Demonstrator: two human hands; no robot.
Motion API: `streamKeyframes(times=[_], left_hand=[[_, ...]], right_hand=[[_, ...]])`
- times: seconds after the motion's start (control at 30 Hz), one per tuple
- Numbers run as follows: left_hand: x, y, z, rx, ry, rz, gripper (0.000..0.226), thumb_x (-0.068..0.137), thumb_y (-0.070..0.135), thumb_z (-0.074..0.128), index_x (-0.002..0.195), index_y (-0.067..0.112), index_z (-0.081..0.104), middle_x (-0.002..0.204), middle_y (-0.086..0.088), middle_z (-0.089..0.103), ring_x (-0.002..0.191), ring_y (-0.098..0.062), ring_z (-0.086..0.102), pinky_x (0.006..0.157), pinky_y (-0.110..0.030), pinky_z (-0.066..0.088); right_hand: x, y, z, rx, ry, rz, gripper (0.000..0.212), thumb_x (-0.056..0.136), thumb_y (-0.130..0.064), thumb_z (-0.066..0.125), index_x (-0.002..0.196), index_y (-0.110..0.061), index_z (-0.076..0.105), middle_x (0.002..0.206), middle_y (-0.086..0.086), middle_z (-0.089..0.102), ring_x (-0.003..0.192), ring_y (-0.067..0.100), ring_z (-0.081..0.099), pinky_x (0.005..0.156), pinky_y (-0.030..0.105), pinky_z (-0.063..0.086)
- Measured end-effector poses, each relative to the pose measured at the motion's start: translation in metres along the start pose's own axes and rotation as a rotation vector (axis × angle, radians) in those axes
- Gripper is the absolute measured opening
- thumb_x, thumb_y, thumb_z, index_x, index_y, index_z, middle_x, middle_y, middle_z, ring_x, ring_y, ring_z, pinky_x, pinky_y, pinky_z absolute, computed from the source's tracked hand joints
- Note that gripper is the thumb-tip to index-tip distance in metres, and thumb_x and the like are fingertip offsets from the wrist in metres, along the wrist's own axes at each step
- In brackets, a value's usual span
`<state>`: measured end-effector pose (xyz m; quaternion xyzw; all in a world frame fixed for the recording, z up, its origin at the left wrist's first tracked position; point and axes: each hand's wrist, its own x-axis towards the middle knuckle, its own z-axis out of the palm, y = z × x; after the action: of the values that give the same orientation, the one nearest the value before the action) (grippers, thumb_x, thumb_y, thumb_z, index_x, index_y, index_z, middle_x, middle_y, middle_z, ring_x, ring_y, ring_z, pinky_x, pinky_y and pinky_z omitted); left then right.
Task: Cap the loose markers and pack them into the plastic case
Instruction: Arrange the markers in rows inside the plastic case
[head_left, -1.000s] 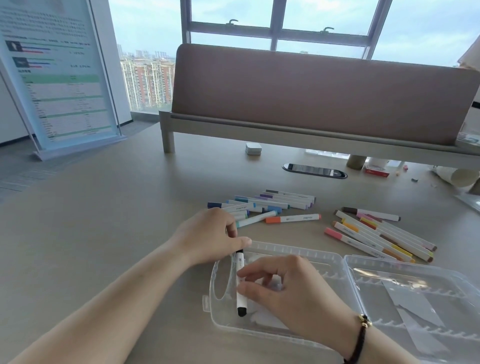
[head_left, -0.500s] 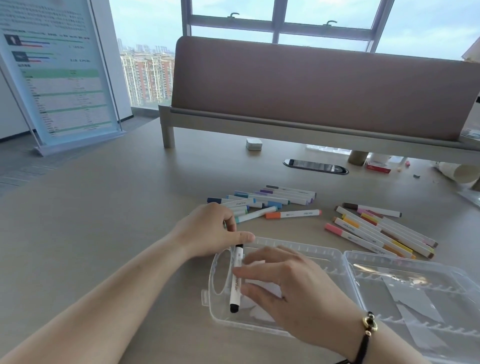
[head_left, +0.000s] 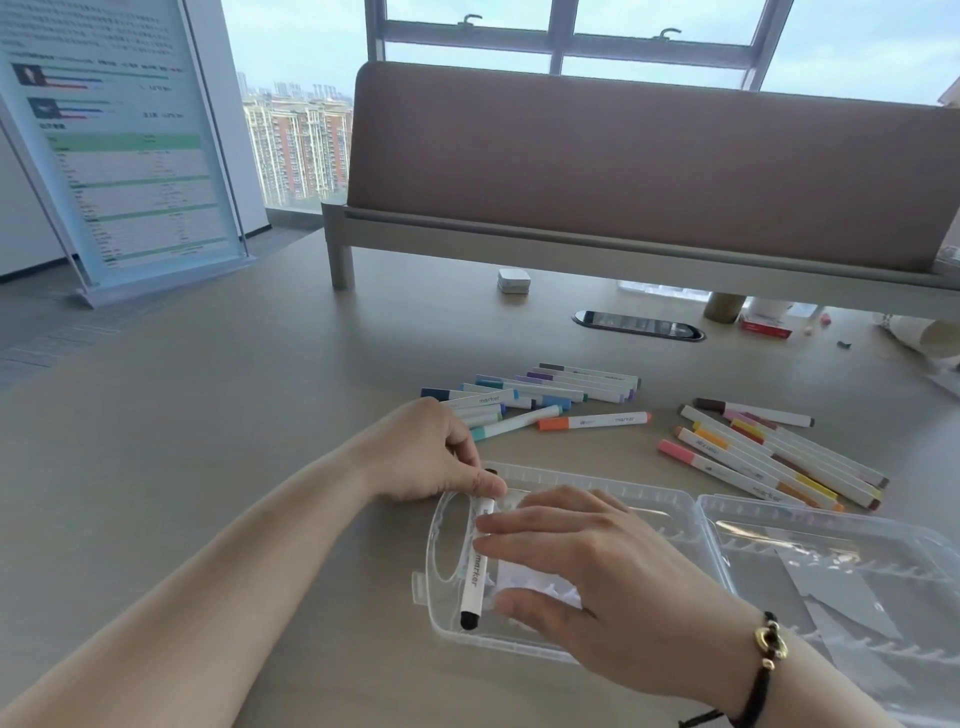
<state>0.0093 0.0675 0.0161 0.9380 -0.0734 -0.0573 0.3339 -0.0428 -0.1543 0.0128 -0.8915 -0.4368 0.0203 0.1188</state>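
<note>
A clear plastic case (head_left: 649, 499) lies open on the table, its lid (head_left: 852, 551) folded out to the right. A black-capped white marker (head_left: 475, 571) lies along the case's left end beside the handle cutout. My left hand (head_left: 431, 452) pinches the marker's far end with thumb and fingers. My right hand (head_left: 592, 566) rests over the case with straight fingers touching the marker's barrel. A bunch of blue and purple markers (head_left: 545, 392) lies beyond the case. An orange marker (head_left: 592, 421) lies beside them. Warm-coloured markers (head_left: 769, 452) lie to the right.
A padded bench-like divider (head_left: 649, 171) stands across the back of the table. Under it sit a small white box (head_left: 514, 280), a dark cable slot (head_left: 639, 325), a red-and-white box (head_left: 763, 325) and a paper cup (head_left: 919, 338). A standing sign (head_left: 114, 140) is at the left.
The black marker has shifted left inside the case toward the handle end. My right hand's fingers have flattened onto it. My left hand keeps hold of its far end.
</note>
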Motion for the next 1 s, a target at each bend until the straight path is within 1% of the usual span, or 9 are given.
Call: streamKeyframes(times=[0.2,0.27,0.33,0.43,0.53,0.7,0.8,0.87,1.0], left_hand=[[0.002,-0.004,0.0,-0.01,0.015,-0.02,0.033,0.069,0.048,0.086,0.075,0.019,0.071,0.04,0.02,0.048,0.041,0.003,0.043,0.041,-0.009,0.029],[0.003,-0.005,0.001,0.01,0.051,-0.016,0.032,0.073,0.049,0.082,0.073,0.02,0.069,0.039,0.02,0.047,0.04,0.003,0.042,0.041,-0.01,0.029],[0.005,-0.007,0.004,0.05,0.124,-0.008,0.032,0.08,0.05,0.076,0.071,0.021,0.067,0.043,0.017,0.05,0.041,0.002,0.044,0.044,-0.011,0.03],[0.011,-0.013,0.009,0.042,0.267,-0.015,0.04,0.087,0.049,0.068,0.061,0.02,0.059,0.048,0.01,0.05,0.047,-0.007,0.045,0.053,-0.027,0.04],[0.014,-0.018,0.011,0.074,0.338,-0.02,0.045,0.087,0.05,0.066,0.056,0.02,0.053,0.048,0.009,0.049,0.049,-0.013,0.046,0.055,-0.032,0.043],[0.009,-0.012,0.018,0.174,0.293,-0.001,0.039,0.087,0.054,0.064,0.064,0.023,0.057,0.056,0.008,0.055,0.054,-0.01,0.051,0.056,-0.031,0.045],[0.005,-0.01,0.02,0.202,0.333,0.011,0.033,0.087,0.054,0.063,0.068,0.028,0.058,0.06,0.007,0.059,0.058,-0.009,0.055,0.058,-0.033,0.05],[0.002,-0.006,0.023,0.197,0.375,0.029,0.03,0.087,0.052,0.064,0.069,0.029,0.058,0.059,0.008,0.059,0.058,-0.009,0.055,0.06,-0.034,0.052],[-0.004,0.003,0.033,0.192,0.4,0.033,0.026,0.088,0.048,0.064,0.07,0.03,0.057,0.055,0.012,0.055,0.057,-0.004,0.051,0.054,-0.027,0.042]], right_hand=[[0.0,0.0,-0.001,-0.012,-0.011,-0.007,0.049,0.096,-0.069,0.033,0.14,-0.051,0.044,0.146,-0.037,0.039,0.138,-0.004,0.029,0.113,0.029,0.03],[0.0,-0.001,-0.001,-0.023,-0.009,-0.008,0.049,0.097,-0.069,0.031,0.14,-0.05,0.045,0.145,-0.037,0.04,0.137,-0.003,0.031,0.113,0.029,0.03],[0.0,-0.002,-0.002,-0.03,-0.01,-0.003,0.05,0.096,-0.069,0.03,0.139,-0.05,0.046,0.145,-0.036,0.041,0.136,-0.003,0.032,0.112,0.028,0.03],[0.001,-0.005,-0.003,-0.037,-0.024,-0.008,0.052,0.094,-0.07,0.027,0.139,-0.05,0.046,0.145,-0.036,0.041,0.135,-0.003,0.032,0.11,0.024,0.026],[0.002,-0.009,-0.006,-0.058,-0.04,-0.018,0.052,0.095,-0.066,0.029,0.139,-0.048,0.048,0.146,-0.034,0.041,0.134,-0.001,0.034,0.108,0.025,0.026],[0.001,-0.007,-0.008,-0.04,-0.049,-0.026,0.044,0.099,-0.06,0.038,0.14,-0.048,0.047,0.147,-0.035,0.039,0.135,-0.001,0.034,0.107,0.026,0.024],[0.001,-0.006,-0.007,-0.034,-0.043,-0.032,0.042,0.099,-0.056,0.041,0.139,-0.046,0.049,0.147,-0.031,0.041,0.134,0.003,0.037,0.108,0.027,0.023],[0.001,-0.004,-0.006,-0.031,-0.041,-0.033,0.041,0.099,-0.055,0.042,0.138,-0.045,0.05,0.147,-0.03,0.043,0.134,0.005,0.039,0.109,0.028,0.024],[0.003,0.0,-0.003,-0.022,-0.031,-0.044,0.04,0.099,-0.053,0.044,0.138,-0.046,0.05,0.148,-0.03,0.041,0.133,0.005,0.036,0.106,0.026,0.023]])
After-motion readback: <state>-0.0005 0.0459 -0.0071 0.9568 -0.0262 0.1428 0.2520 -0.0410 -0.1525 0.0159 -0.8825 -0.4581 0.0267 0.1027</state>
